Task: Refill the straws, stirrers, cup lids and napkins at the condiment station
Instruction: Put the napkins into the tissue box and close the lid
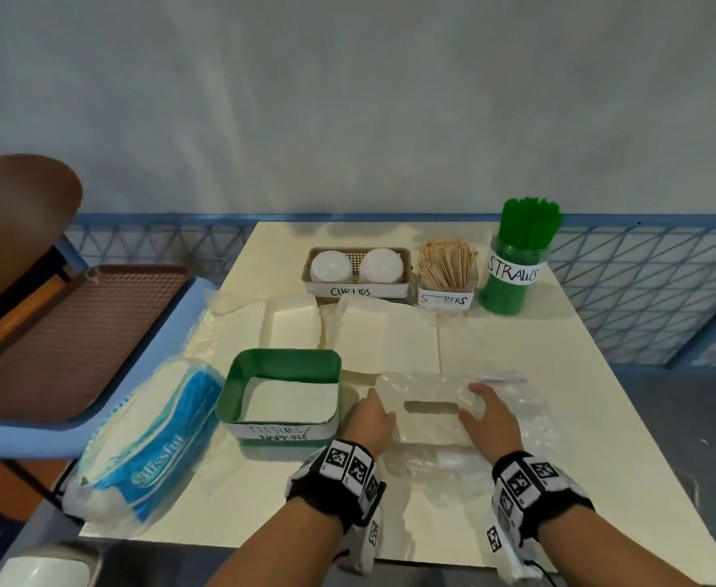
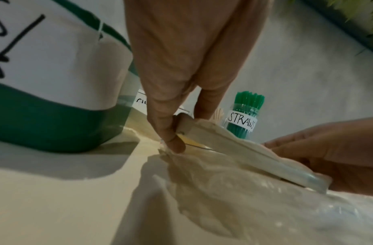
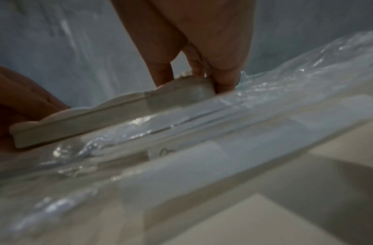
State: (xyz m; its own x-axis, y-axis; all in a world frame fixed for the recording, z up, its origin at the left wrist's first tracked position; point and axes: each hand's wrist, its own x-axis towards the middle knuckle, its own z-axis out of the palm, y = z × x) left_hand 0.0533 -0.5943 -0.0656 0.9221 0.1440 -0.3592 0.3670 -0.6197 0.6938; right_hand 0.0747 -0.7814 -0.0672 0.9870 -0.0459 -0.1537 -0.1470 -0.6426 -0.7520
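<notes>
A thin white napkin stack (image 1: 430,421) lies over a crumpled clear plastic wrapper (image 1: 521,417) near the table's front. My left hand (image 1: 375,410) pinches its left end (image 2: 181,126). My right hand (image 1: 485,410) pinches the right end (image 3: 194,89); in both wrist views the stack is tilted slightly off the plastic. Just left stands the green tub (image 1: 284,364) labelled TISSUES/NAPKINS, with white napkins (image 1: 290,402) on its bottom. At the back stand the cup lids basket (image 1: 358,271), the stirrers box (image 1: 447,273) and the straws jar (image 1: 517,264).
A blue tissue pack (image 1: 148,455) hangs over the table's left front edge. Loose unfolded napkins (image 1: 386,336) lie between the tub and the back row. A brown tray (image 1: 68,332) sits on a blue chair at left. A blue mesh railing (image 1: 644,290) runs behind the table.
</notes>
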